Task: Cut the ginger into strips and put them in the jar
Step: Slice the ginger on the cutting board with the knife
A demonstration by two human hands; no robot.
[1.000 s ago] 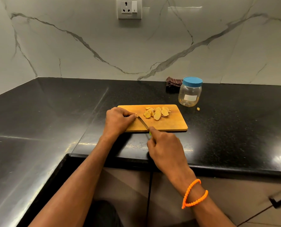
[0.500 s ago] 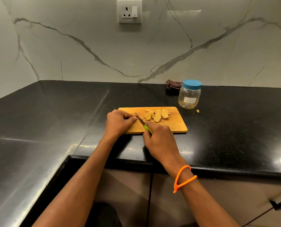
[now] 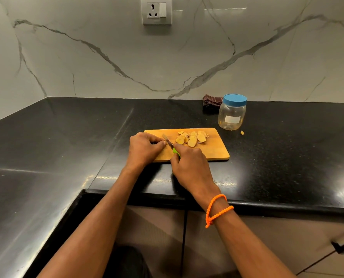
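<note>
Slicing ginger (image 3: 192, 138) with knife (image 3: 168, 141)

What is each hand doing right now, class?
Left hand: fingers curled on the cutting board; what they pinch is hidden.
Right hand: grips the green-handled knife.

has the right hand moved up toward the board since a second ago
Yes. The right hand slid forward over the cutting board near edge; earlier it sat short of it on the counter.
</note>
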